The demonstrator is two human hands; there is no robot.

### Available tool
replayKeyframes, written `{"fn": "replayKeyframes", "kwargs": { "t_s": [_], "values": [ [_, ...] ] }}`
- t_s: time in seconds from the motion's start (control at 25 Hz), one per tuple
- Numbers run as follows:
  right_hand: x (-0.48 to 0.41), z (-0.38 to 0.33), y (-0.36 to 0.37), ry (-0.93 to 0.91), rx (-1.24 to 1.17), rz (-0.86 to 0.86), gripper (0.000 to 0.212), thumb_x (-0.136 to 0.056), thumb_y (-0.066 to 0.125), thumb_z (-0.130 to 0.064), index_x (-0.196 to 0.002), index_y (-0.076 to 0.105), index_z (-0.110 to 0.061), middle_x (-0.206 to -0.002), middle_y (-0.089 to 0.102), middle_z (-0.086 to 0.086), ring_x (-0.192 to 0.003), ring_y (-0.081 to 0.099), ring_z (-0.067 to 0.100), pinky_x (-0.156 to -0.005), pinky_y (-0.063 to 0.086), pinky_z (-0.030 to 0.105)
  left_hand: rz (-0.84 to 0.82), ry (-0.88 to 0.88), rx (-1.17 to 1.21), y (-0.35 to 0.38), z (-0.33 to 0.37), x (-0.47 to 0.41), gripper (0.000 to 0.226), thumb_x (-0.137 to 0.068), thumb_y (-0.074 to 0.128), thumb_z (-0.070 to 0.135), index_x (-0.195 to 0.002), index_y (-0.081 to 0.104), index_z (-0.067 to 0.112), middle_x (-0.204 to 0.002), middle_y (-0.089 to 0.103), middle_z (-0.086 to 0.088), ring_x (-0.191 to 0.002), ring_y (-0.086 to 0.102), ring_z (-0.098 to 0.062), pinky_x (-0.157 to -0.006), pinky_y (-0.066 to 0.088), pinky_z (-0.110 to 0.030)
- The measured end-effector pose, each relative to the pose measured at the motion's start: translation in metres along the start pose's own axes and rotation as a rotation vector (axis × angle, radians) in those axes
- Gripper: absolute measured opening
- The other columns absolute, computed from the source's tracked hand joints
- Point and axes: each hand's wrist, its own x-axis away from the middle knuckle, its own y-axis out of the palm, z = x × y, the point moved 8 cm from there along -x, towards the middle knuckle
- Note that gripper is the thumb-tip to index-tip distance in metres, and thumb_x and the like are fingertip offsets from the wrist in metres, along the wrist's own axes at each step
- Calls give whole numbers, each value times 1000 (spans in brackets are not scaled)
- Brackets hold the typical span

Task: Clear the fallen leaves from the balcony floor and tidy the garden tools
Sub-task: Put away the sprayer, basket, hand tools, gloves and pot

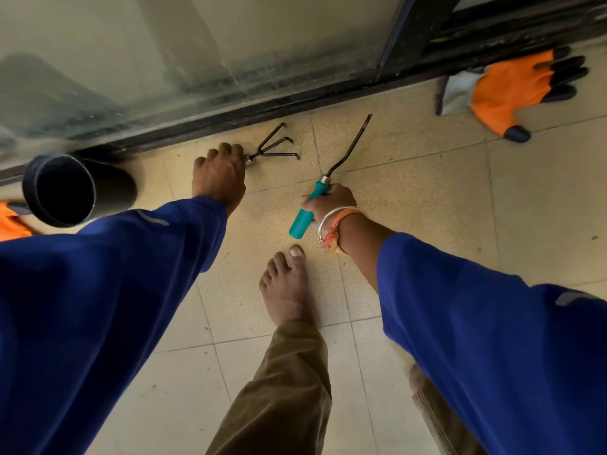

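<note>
claw rake (262, 152) on tiled floor (427, 192), just beside door track (295, 100), prongs flat on tile; handle hidden inside curled fingers of left hand (218, 177). weeder (301, 221) with teal handle gripped in right hand (328, 200), black shaft tilted toward track. orange glove (512, 90) on floor at far right, near track. black pot (62, 188) on its side at left. bare foot (285, 287) between both arms.
</note>
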Motion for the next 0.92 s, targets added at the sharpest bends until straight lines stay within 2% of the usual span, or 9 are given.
{"fn": "replayKeyframes", "kwargs": {
  "t_s": [0.12, 0.24, 0.32, 0.4, 0.48, 0.6, 0.68, 0.84, 0.92],
  "values": [
    [11, 4, -4, 23, -5, 12, 52, -84, 74, -9, -130, 52, -5, -122, 64, 13, -110, 63, 28, -95, 55, 46, -117, -53, 335, 3, 18, 31, 27, -105, 43, 21, -126, 45, 6, -99, 60, -13, -84, 61, -26, -76, 52, -39],
    [47, 4, -7, 52, 11, 5, 52, -85, 73, -8, -132, 52, -5, -122, 64, 12, -111, 64, 28, -94, 55, 46, -246, -177, 763, 0, 44, 72, 26, -104, 46, 26, -124, 47, 8, -106, 66, -10, -89, 66, -22, -81, 58, -41],
    [73, 3, -11, 54, 41, -1, 49, -85, 73, -7, -130, 54, -6, -120, 64, 12, -110, 64, 29, -93, 56, 46, -269, -273, 985, -11, 63, 101, 27, -104, 48, 26, -125, 45, 10, -111, 66, -8, -91, 68, -18, -81, 60, -39],
    [101, -4, -21, 48, 88, 0, 45, -86, 71, -6, -128, 55, -6, -119, 64, 12, -110, 64, 29, -93, 56, 46, -234, -351, 1107, -26, 77, 128, 26, -104, 49, 24, -125, 42, 11, -111, 66, -8, -91, 69, -18, -78, 61, -38],
    [138, -16, -37, 23, 209, -27, 43, -87, 71, -9, -127, 55, -5, -117, 63, 13, -107, 64, 28, -93, 55, 43, -149, -446, 1209, -50, 83, 157, 21, -103, 49, 20, -121, 41, 12, -105, 67, -4, -88, 70, -15, -71, 59, -29],
    [223, -40, -56, -39, 439, -115, 41, -89, 69, -10, -127, 54, -7, -116, 62, 11, -96, 60, 21, -80, 51, 31, -28, -606, 1373, -97, 90, 213, 18, -102, 51, 21, -117, 42, 15, -101, 68, -1, -87, 69, -12, -70, 54, -21],
    [301, -59, -62, -55, 514, -196, 40, -92, 65, -9, -130, 53, -11, -122, 63, 8, -102, 62, 22, -79, 48, 29, -24, -668, 1428, -148, 100, 258, 24, -101, 53, 30, -118, 42, 17, -104, 66, -2, -90, 68, -14, -74, 55, -27],
    [464, -109, -52, -206, 710, -316, 43, -93, 59, -7, -135, 53, -14, -126, 63, 10, -112, 62, 26, -88, 50, 31, 82, -789, 1344, -234, 79, 358, 54, -83, 44, 81, -115, 49, 38, -108, 63, -4, -99, 64, -25, -89, 54, -51],
    [529, -138, -33, -298, 784, -351, 42, -94, 57, -7, -135, 54, -14, -124, 63, 9, -112, 62, 26, -92, 51, 34, 162, -867, 1368, -276, 59, 398, 56, -82, 42, 84, -118, 50, 41, -111, 66, -5, -104, 63, -30, -93, 51, -56]
  ]
}}
